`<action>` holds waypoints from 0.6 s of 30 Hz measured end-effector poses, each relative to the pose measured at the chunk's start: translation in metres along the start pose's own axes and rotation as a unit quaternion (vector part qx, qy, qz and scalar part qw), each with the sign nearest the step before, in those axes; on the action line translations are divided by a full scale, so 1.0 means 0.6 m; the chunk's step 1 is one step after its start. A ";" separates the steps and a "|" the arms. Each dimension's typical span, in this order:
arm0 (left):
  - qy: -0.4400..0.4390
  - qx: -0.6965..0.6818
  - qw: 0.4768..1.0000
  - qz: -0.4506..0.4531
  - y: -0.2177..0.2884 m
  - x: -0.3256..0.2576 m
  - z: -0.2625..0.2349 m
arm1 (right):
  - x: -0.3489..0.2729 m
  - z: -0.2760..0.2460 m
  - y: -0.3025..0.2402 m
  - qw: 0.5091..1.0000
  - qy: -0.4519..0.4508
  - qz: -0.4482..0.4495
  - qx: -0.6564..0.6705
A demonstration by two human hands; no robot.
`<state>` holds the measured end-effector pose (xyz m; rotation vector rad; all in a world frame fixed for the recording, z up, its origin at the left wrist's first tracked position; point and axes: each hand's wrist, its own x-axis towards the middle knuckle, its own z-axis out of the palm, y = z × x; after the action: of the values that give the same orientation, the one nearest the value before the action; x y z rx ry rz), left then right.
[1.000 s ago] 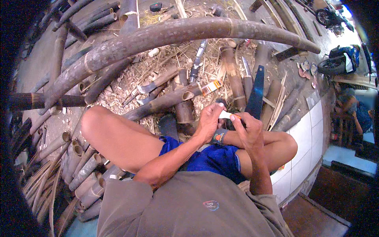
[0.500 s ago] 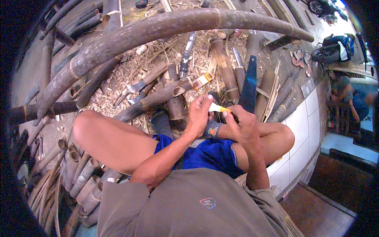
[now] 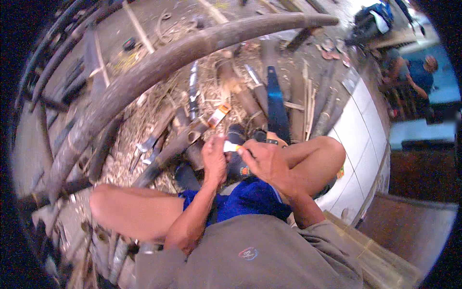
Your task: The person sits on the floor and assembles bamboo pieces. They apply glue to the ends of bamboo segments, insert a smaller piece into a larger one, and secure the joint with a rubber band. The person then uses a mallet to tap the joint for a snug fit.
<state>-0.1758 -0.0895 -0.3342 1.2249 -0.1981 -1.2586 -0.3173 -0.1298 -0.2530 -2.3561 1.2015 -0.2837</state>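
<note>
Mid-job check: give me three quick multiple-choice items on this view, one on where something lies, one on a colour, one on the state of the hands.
1. Where does the saw blade lie?
A. on the ground beyond the hands
B. across the lap
C. on the tiled ledge

2. What colour are the shorts?
A. red
B. blue
C. white

3. How are the hands?
A. both resting empty on the knees
B. one raised overhead
C. together in front, on one small white object

Answers:
1 A, the dark blade lies among bamboo poles and shavings past the hands.
2 B, blue cloth shows between the thighs.
3 C, the left hand and right hand meet on the small white object.
</note>
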 end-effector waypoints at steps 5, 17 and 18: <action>-0.008 0.015 1.000 0.020 0.009 0.000 0.007 | -0.001 -0.002 -0.002 0.998 0.050 -0.016 0.046; -0.023 0.086 0.993 0.083 -0.005 0.001 0.003 | -0.022 0.012 -0.002 0.987 0.120 0.004 0.106; -0.028 0.082 0.994 0.073 -0.006 -0.004 0.001 | -0.025 0.009 -0.006 0.992 0.093 0.015 0.087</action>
<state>-0.1793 -0.0872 -0.3354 1.2916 -0.4322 -1.1681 -0.3215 -0.1142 -0.2552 -2.1970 1.2402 -0.5857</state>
